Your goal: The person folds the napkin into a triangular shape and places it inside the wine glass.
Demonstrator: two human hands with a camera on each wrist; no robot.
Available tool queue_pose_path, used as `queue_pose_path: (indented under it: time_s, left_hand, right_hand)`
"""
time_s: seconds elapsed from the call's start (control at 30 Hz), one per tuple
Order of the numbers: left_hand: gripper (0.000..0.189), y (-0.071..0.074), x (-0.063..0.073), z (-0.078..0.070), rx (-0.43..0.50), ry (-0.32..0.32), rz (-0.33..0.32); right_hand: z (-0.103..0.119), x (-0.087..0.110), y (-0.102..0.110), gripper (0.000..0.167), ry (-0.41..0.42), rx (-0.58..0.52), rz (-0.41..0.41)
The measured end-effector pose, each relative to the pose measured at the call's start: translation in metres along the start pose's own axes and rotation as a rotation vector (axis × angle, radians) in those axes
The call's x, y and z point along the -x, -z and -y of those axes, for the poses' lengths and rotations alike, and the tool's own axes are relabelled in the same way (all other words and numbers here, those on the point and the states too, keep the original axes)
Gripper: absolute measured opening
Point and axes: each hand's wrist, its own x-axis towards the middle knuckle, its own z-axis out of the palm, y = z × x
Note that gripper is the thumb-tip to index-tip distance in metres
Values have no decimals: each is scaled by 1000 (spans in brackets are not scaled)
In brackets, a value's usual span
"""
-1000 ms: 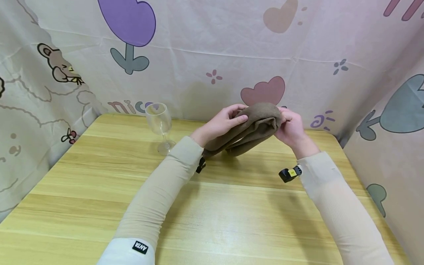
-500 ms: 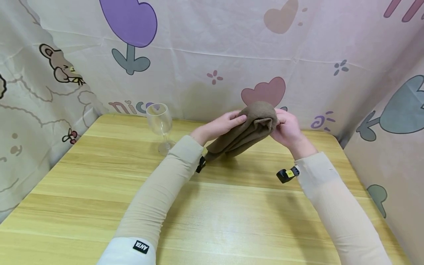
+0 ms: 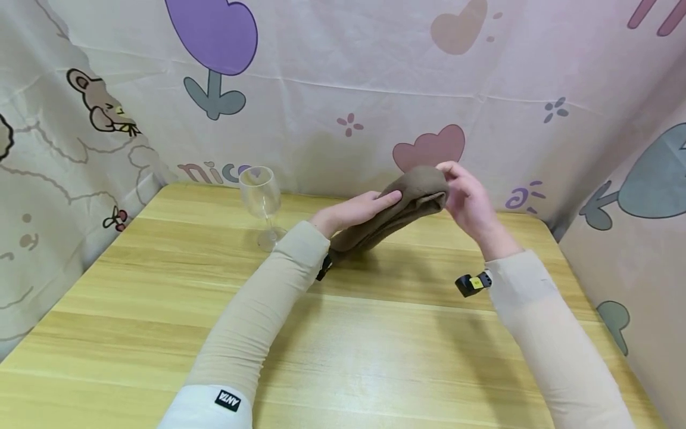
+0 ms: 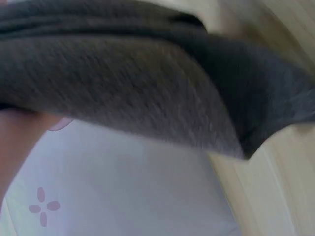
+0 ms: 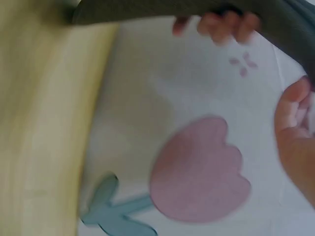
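Note:
A folded brown cloth [image 3: 419,182] is held up at a slant above the back of the table, its lower end hanging left behind my left wrist. My left hand [image 3: 361,210] grips it along the upper fold, thumb on top; its fingers show under the cloth [image 5: 162,9] in the right wrist view. At the cloth's right end, my right hand [image 3: 471,199] holds the edge, thumb and fingers bent against it. In the left wrist view the blurred cloth [image 4: 123,88] covers most of the left hand.
A clear wine glass [image 3: 261,193] stands upright at the back left of the wooden table [image 3: 375,351], just beyond my left forearm. A patterned fabric backdrop [image 3: 321,65] closes off the back and both sides.
My right hand has shifted along the cloth's right end, and its fingers have loosened and risen. The cloth's folds have flattened together. The left hand keeps its grip; the wine glass stays put.

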Motion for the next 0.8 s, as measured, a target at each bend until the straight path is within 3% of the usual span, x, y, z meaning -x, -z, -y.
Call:
queue_pose_path:
  time_s: [0.07, 0.1, 0.23, 0.33, 0.57, 0.67, 0.8]
  left_hand:
    - [56, -2, -2, 3, -34, -12, -33]
    - [54, -3, -3, 4, -65, -11, -57]
    - [46, -8, -4, 11, -175, -2, -129]
    - [42, -12, -5, 13, -185, -7, -149]
    - [35, -10, -3, 14, -149, -55, -99]
    - [36, -6, -1, 16, -101, -37, -35]
    - [34, 2, 3, 22, -72, -3, 21]
  right_hand:
    - [7, 3, 3, 25, -106, 190, -37]
    - [11, 4, 4, 25, -166, 302, -33]
    - [17, 5, 2, 60, -398, 750, 68]
    - [15, 3, 0, 68, -493, 875, 96]
    - [9, 5, 8, 58, -490, 802, 13]
    - [8, 7, 13, 49, -448, 639, -53]
    - [8, 10, 22, 24, -387, 382, -110]
